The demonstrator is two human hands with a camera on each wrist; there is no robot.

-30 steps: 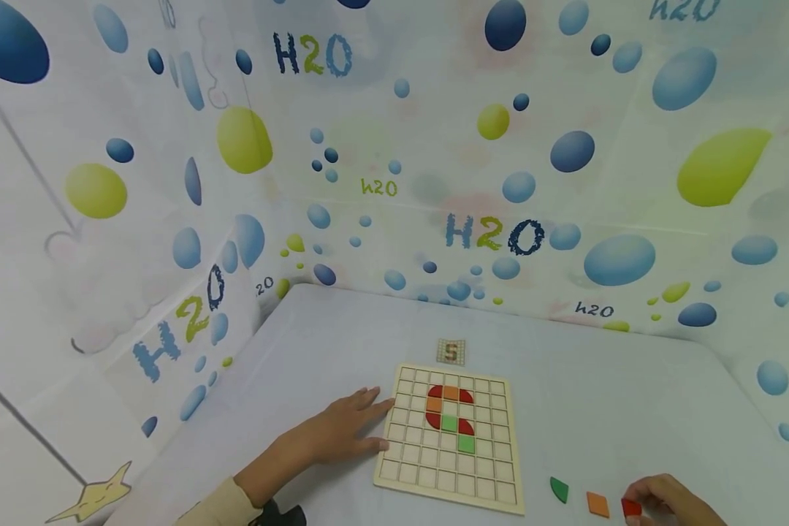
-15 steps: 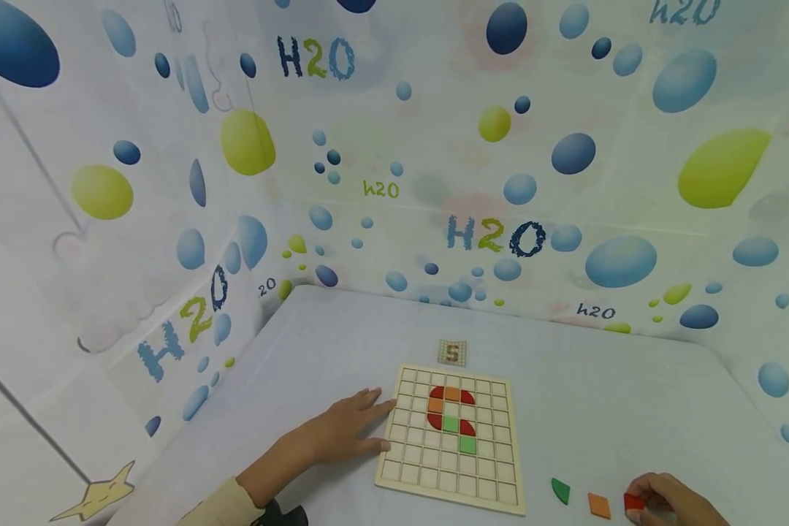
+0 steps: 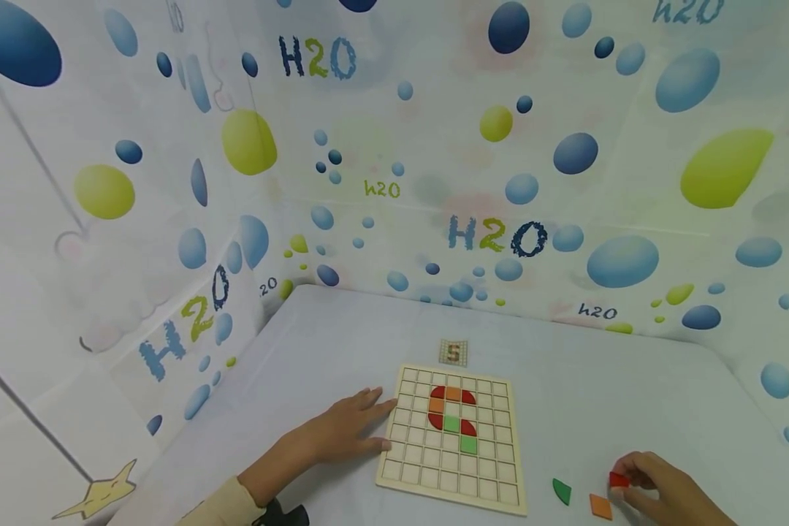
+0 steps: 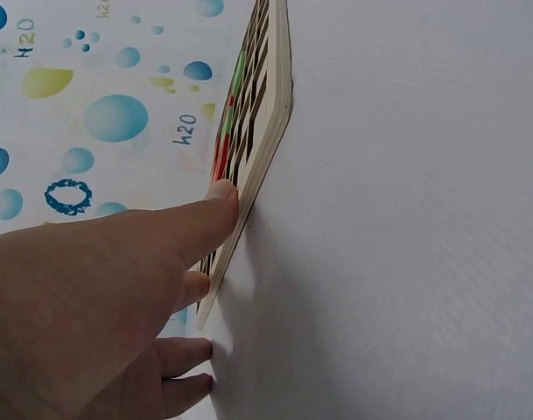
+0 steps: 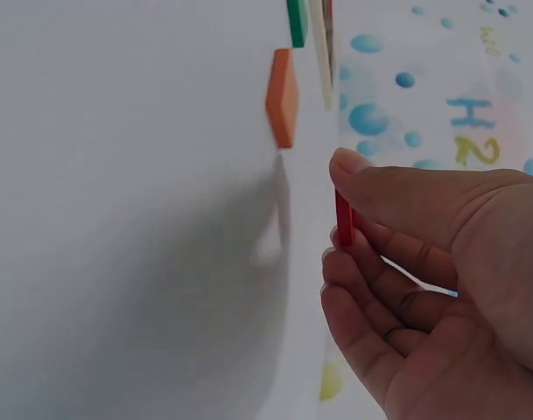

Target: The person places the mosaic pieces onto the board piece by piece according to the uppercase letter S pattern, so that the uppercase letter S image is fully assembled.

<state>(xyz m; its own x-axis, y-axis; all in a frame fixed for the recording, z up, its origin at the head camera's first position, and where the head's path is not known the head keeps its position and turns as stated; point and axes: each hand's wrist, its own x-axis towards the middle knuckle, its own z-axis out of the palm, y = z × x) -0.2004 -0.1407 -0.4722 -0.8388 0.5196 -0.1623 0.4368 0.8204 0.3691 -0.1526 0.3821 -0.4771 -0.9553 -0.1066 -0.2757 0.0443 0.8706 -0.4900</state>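
Observation:
My left hand [image 3: 342, 431] lies with fingers spread at the left edge of a wooden grid board [image 3: 454, 489], its thumb and a fingertip touching the rim. Red, orange and green tiles fill part of the grid in a curved figure. Over at the lower right, my right hand [image 3: 657, 486] pinches a small red tile [image 3: 619, 480] between thumb and fingers; in the right wrist view the red tile [image 5: 344, 219] is seen edge-on, raised off the table. Left of that hand an orange square tile [image 3: 601, 506] and a green quarter-round tile [image 3: 562, 492] lie flat.
Behind the board a small pattern card [image 3: 453, 353] shows an S shape on a grid. White cloth [image 3: 342, 329] covers the table. Printed curtains [image 3: 427, 146] with blue and lime drops enclose the back and sides. A dark object [image 3: 286, 514] sits beside the left sleeve.
My right hand has lifted the red tile from the table and shifted slightly up and left with it. The left hand stays at the board's edge.

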